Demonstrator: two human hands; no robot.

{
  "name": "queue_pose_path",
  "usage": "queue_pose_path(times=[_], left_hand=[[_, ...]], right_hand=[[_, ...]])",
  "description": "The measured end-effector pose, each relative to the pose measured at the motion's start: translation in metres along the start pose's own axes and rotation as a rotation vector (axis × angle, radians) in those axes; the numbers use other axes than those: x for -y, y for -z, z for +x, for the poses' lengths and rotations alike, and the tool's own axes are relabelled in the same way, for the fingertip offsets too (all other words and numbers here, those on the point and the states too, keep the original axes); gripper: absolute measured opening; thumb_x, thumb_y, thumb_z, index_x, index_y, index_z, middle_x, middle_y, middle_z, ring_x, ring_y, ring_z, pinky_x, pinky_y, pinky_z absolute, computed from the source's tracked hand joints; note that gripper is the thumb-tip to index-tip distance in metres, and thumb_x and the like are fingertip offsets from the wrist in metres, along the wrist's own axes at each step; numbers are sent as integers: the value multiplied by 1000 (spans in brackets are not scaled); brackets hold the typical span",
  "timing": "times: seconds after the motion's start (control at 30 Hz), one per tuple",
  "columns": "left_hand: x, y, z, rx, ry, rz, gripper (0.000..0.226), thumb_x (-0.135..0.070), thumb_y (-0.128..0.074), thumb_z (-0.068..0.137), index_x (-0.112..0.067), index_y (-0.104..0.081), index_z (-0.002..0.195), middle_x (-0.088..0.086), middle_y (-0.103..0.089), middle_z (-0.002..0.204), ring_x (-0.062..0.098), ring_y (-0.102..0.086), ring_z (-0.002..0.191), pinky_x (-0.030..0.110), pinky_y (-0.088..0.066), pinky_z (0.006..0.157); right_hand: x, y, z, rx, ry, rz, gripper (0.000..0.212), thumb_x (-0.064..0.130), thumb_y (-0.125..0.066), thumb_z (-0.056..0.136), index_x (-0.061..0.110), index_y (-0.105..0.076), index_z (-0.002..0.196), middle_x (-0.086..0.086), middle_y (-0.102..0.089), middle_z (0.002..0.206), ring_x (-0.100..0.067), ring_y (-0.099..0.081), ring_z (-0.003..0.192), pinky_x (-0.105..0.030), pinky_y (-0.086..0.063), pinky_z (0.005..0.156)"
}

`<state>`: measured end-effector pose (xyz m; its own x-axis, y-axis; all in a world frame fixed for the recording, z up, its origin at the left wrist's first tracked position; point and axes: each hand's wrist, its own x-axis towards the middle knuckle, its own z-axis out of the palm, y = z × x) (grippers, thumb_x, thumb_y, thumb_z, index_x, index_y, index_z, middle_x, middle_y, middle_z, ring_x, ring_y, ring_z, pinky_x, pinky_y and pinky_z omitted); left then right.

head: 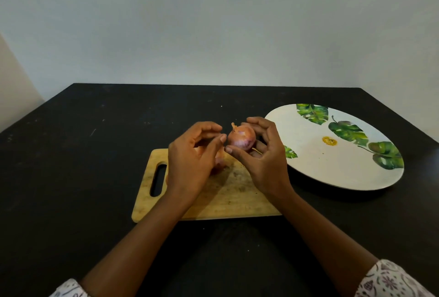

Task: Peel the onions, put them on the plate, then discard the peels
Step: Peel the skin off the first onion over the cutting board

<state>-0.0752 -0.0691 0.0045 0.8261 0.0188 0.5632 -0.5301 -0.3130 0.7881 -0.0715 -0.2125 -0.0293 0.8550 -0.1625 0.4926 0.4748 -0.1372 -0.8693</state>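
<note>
My right hand (263,156) holds a pinkish-brown onion (241,139) in its curled fingers, above the far edge of the wooden cutting board (228,199). The onion still wears its papery skin, its stem tip pointing up. My left hand (192,158) hovers just left of it with curled fingers, the thumb tip close to the onion's side; I cannot tell whether it touches. More onions (219,162) lie on the board, mostly hidden behind my left hand. The white plate with green leaf prints (332,168) sits to the right with nothing on it.
Everything rests on a black table (71,166) against a pale wall. The board has a handle slot (158,180) at its left end. The plate's near rim lies close to my right wrist.
</note>
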Motion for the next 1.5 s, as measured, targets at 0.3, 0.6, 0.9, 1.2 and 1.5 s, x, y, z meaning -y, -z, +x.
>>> queue_pose_path(times=[0.3, 0.6, 0.9, 1.2, 1.5], left_hand=[[1, -1, -3, 96, -152, 127, 33, -12, -73, 78, -18, -64, 108, -3, -66, 103, 6, -62, 94, 21, -53, 79], [2, 0, -1, 71, -174, 100, 37, -13, -74, 77, -21, -59, 110, -5, -64, 97, 7, -62, 90, 18, -52, 77], [5, 9, 8, 72, -198, 117, 27, -6, -70, 80, -15, -64, 105, -5, -68, 94, 1, -63, 93, 8, -47, 78], [14, 21, 14, 145, -409, 327, 29, -9, -71, 79, -8, -65, 107, 2, -71, 94, 0, -60, 92, 9, -47, 83], [16, 27, 12, 200, -677, 553, 28, -22, -51, 89, -18, -46, 116, 10, -68, 82, 23, -66, 68, 37, -56, 52]], right_hand=[[-5, -2, -2, 95, 50, 13, 57, 0, -79, 73, 26, -51, 116, -6, -55, 122, -23, -58, 114, -30, -57, 83], [-2, -2, -4, 151, 52, 24, 60, 6, -79, 74, 27, -47, 121, -2, -53, 127, -20, -56, 117, -37, -57, 86], [1, -2, -4, 233, 2, 83, 62, -1, -78, 73, 23, -49, 123, -4, -55, 127, -20, -57, 118, -34, -55, 88], [13, 7, 2, 290, -139, 201, 64, -15, -74, 70, 16, -56, 123, -2, -59, 123, -15, -62, 110, -24, -54, 79], [14, 13, 4, 328, -189, 209, 63, -11, -76, 70, 20, -59, 121, -3, -64, 119, -20, -63, 110, -27, -55, 82]])
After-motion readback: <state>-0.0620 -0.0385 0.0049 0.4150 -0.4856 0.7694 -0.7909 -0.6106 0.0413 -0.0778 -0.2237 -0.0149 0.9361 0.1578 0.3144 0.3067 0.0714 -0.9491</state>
